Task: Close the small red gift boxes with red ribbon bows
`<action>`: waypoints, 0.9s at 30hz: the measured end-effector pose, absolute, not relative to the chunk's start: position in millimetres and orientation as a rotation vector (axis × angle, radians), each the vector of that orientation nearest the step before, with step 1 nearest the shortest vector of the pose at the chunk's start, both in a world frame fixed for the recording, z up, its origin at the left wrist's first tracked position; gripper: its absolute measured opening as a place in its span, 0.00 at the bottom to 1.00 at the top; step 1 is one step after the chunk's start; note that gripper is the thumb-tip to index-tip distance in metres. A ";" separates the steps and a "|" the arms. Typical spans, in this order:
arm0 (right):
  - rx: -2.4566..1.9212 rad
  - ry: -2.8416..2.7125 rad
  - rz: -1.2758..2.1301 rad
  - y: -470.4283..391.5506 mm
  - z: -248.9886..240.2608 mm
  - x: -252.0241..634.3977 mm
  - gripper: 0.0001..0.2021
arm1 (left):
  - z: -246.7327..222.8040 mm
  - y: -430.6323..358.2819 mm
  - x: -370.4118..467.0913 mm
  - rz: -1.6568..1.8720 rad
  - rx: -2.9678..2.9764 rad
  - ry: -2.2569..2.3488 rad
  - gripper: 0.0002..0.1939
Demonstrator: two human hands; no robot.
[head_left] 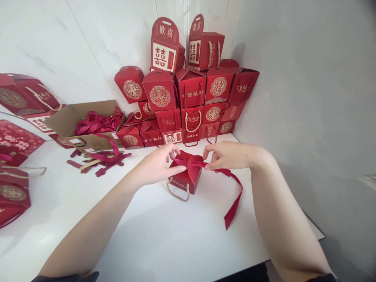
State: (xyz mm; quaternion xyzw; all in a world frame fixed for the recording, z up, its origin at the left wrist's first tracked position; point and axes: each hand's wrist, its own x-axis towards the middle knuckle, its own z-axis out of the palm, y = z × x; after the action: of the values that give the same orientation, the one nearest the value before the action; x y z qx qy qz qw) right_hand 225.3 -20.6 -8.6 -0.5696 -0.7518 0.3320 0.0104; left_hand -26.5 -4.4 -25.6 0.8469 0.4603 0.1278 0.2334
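Observation:
A small red gift box [182,182] with a beige rope handle [183,199] stands on the white table, its rounded flaps folded together on top. A dark red ribbon [234,203] runs across the box top, through the flaps. At the box's left side, my left hand [160,164] has its fingers curled around the ribbon's short left part, with the thumb along the flap. On the right, my right hand [229,156] pinches the ribbon between thumb and fingers. The ribbon's long tail hangs past it onto the table, toward me.
Stacked red gift boxes [192,94] line the back wall. An open cardboard box [96,143] of red ribbons stands at back left, with loose red and gold strips [101,160] before it. More red boxes [14,192] sit at far left. A grey wall [308,98] bounds the right.

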 end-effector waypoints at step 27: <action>-1.295 -2.104 0.997 -0.2 -44.9 161.5 0.15 | -10.9 -1.8 -41.5 0.333 2.109 1.361 0.16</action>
State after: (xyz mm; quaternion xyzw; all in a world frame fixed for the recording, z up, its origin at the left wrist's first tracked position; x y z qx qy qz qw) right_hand 161.5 -0.2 -44.9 -0.4722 -0.7674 0.3636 0.2364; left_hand -41.5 -1.8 -10.9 0.7945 0.5128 0.1256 0.3001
